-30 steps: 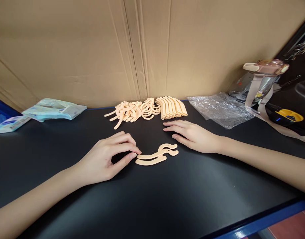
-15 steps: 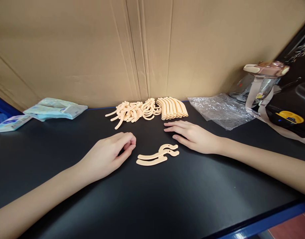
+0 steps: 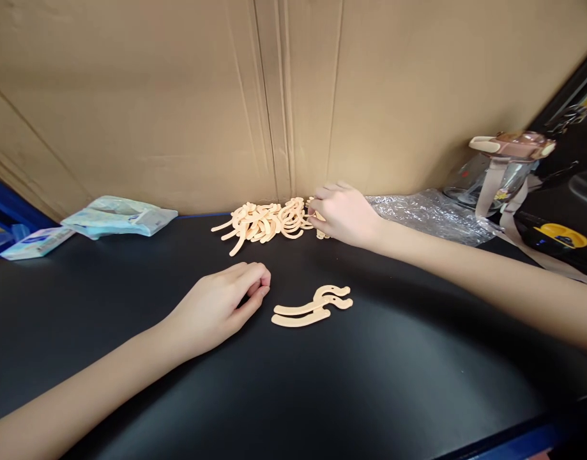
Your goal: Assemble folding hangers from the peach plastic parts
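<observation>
Two cream S-curved pieces with hooked ends (image 3: pixel 297 313) lie close together on the black table, each with a small hole near its hook. My left hand (image 3: pixel 226 303) rests beside them on the left, its fingers curled in with nothing seen in them. Farther back, my right hand (image 3: pixel 345 214) is over the neat stack of curved cream pieces (image 3: pixel 322 235), fingers bent and apart from the thumb. Most of the stack is hidden behind that hand. Left of it lies a loose pile of similar cream pieces (image 3: pixel 257 222).
Two tissue packs (image 3: pixel 121 217) lie at the back left. A crumpled clear plastic bag (image 3: pixel 422 214) is at the back right, near a transparent bottle with a strap (image 3: pixel 508 169). Cardboard (image 3: pixel 178 115) stands upright behind the table (image 3: pixel 226 409).
My right hand has moved from the table in front of the stack back onto it, up and to the left. My left hand stays by the two pieces. The view has shifted slightly.
</observation>
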The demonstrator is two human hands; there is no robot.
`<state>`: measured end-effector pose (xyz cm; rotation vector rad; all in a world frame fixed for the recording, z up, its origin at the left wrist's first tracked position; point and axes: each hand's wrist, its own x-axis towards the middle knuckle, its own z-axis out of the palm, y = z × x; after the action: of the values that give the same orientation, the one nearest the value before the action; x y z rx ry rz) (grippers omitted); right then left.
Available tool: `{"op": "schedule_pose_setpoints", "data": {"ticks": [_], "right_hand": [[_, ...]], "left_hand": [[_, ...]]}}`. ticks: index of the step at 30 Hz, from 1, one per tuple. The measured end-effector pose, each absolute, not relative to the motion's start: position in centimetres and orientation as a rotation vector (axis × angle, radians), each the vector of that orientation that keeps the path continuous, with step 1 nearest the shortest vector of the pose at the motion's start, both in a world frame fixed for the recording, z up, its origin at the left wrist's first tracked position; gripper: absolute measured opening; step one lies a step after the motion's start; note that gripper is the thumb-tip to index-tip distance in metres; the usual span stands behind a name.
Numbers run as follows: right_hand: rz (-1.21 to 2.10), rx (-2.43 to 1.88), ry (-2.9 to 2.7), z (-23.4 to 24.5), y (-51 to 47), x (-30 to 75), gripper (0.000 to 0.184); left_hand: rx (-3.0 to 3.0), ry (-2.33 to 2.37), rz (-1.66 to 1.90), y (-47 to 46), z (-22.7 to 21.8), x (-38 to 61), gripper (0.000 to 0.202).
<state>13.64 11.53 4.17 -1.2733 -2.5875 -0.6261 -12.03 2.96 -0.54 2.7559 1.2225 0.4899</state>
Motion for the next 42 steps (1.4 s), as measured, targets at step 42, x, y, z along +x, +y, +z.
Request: {"op": "schedule_pose_setpoints", "data": {"ticks": [42], "right_hand": [[-0.699, -0.639, -2.504, -0.8, 5.8, 18.8, 0.024]], "left_hand": [[2.753, 1.236, 0.467, 3.0, -0.3, -11.8, 0.016]]}}
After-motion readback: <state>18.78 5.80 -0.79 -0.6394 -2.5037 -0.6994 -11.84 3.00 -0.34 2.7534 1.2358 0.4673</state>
